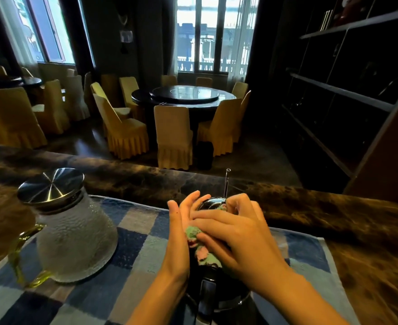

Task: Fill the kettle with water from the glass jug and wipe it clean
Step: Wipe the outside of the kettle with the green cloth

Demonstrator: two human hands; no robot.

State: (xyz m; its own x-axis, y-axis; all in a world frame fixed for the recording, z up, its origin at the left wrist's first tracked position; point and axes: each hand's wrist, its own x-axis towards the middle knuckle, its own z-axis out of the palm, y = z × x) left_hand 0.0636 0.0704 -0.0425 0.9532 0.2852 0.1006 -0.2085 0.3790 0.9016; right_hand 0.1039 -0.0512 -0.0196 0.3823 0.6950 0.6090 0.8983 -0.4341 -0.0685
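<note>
The left hand (181, 231) lies flat against the left side of the kettle (216, 299), its fingers straight, slightly spread and pointing away from the person, holding nothing. The right hand (237, 233) lies over the kettle's top and holds a green and pink cloth (206, 255) against it. Its nearer fingers reach left until their tips touch the left palm, and its farther fingers curl over the cloth's edge by the dark, shiny lid.

The kettle stands under both hands on a blue checked towel (132, 254), with its dark body showing below the wrists. Just beyond the right fingertips a thin glass tube (227, 181) stands upright. Well to the left of the left fingers, the glass jug (76, 235) stands on the same towel. It has a pebbled glass body, a steel lid (51, 185) and a yellow-green handle (19, 259) turned to the left. The towel lies on a brown marbled counter (334, 219).

Far beyond the fingers there is a round dark table (183, 95) ringed by chairs (173, 134) in yellow covers. Dark shelves (348, 90) stand to the right. A pale card (125, 36) hangs on the far wall, too small to read.
</note>
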